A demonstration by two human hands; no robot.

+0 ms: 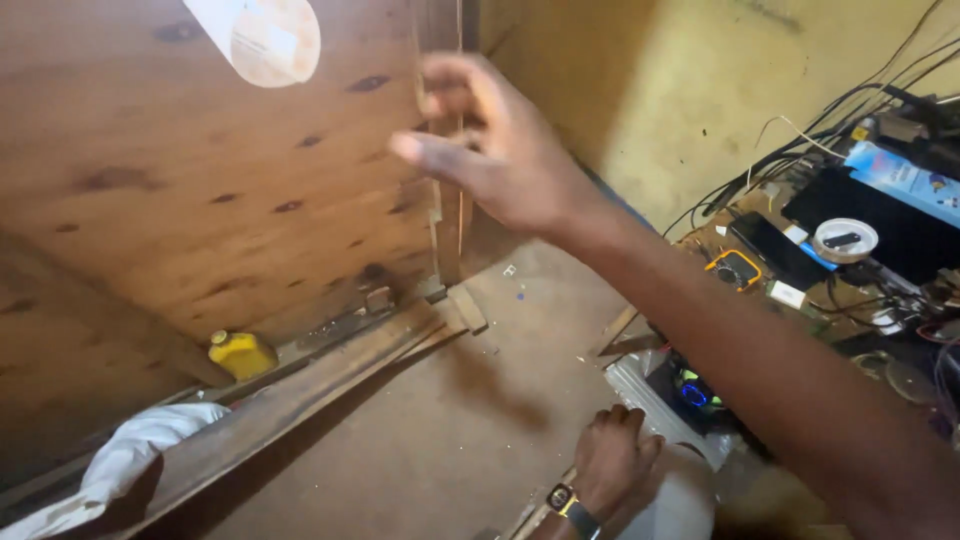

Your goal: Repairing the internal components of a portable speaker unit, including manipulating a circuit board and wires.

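Blurred right hand (490, 150) reaches up with fingers (425, 150) loosely apart, touching or just before a thin wooden strip (448, 215) on the plywood panel (200, 170), left hand (612, 462) curled shut on a knee, yellow jug (240, 353) half hidden behind a plank (300, 395), round pale label (268, 38) cut off at top.

The right hand (490, 150) is motion-blurred, so its fingertips and whatever they may pinch cannot be made out. The left hand (615, 460) rests low, its forearm cut by the bottom edge. A pale disc (265, 38) runs off the top edge. The worktop (790, 250) clutter is too small to identify.
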